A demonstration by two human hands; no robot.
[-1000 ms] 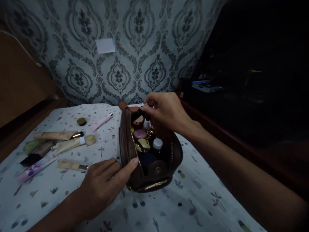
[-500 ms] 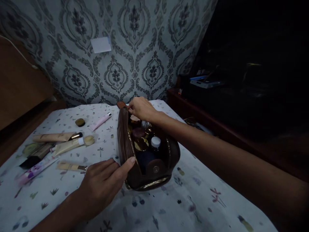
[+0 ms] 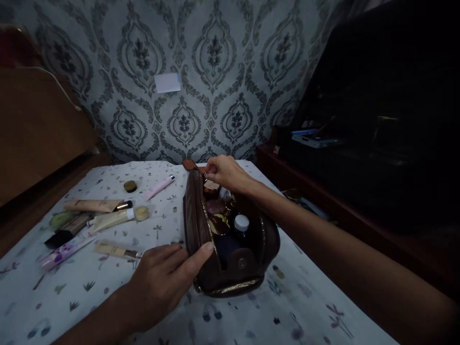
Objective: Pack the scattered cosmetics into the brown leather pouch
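Note:
A brown leather cosmetic pouch stands unzipped on a floral white cloth. Inside it show a white-capped bottle, a pink item and gold-coloured pieces. My left hand grips the pouch's near left wall, thumb on the zipper edge. My right hand reaches over the far end of the pouch, fingers pinched at the zipper by the tan pull tab; what they pinch is too small to see.
Left of the pouch lie cosmetics: a pink tube, a small round jar, beige tubes, a brush and a patterned tube. A patterned wall rises behind; dark furniture stands to the right.
My right hand moved from above the pouch's contents to its far left end and pinched at the zipper. The left hand kept its grip; the camera shifted slightly.

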